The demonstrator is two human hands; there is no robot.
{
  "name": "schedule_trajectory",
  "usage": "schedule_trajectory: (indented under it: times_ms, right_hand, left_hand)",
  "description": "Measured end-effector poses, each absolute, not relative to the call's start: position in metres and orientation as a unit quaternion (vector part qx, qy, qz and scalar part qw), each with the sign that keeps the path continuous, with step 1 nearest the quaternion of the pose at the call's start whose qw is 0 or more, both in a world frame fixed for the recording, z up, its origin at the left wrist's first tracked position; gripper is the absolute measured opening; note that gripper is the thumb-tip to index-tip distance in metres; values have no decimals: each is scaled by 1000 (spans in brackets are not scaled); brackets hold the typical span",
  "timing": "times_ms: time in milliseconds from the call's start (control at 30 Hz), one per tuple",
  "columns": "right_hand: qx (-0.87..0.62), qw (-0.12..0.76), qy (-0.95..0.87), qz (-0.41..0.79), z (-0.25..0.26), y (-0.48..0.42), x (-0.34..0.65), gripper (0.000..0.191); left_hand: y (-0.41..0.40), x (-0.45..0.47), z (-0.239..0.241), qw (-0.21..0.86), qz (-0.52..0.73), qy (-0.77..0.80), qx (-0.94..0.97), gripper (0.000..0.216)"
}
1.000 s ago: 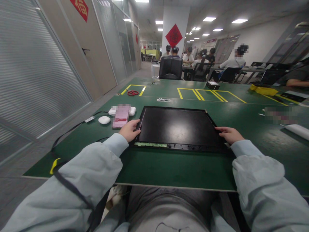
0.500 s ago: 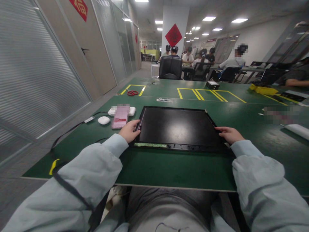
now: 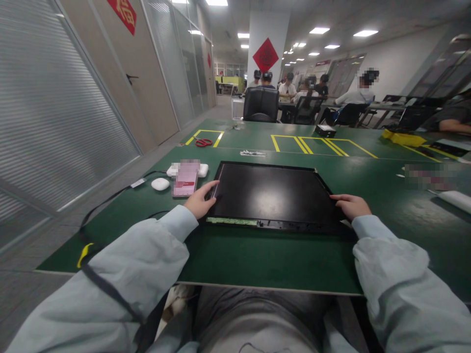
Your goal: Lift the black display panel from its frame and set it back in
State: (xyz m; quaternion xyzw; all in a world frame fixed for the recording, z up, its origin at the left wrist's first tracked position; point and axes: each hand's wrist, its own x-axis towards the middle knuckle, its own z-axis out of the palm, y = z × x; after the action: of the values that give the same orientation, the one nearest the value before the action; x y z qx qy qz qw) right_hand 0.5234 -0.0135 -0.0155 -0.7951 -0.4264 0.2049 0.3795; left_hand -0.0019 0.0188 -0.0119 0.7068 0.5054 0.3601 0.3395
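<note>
Hands look just as they did a second ago: left hand grips the left edge of the flat black rectangular display panel, right hand its right edge. Panel lies flat on the green workbench mat, unmoved, beside a pink smartphone.

Glossy black panel; matt green tabletop.
</note>
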Motion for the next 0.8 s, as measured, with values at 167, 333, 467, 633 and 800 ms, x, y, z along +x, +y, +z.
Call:
schedule_trajectory:
  times_ms: [167, 333, 467, 633, 800]
  right_hand:
    - [-793, 371, -440, 202, -15, -12, 528, 38]
    - [-796, 368, -438, 198, -12, -12, 525, 37]
    - [-794, 390, -425, 194, -13, -13, 520, 37]
    - [-790, 399, -416, 208, -14, -14, 519, 37]
    - [-782, 412, -414, 218, -15, -14, 519, 35]
  left_hand:
    - [16, 4, -5, 460, 462, 463, 601, 96]
    - [13, 8, -1, 512, 492, 467, 527, 89]
    - [10, 12, 1, 540, 521, 465, 470, 76]
    - [9, 15, 2, 551, 539, 475, 425, 66]
    - [8, 16, 2, 551, 538, 485, 414, 65]
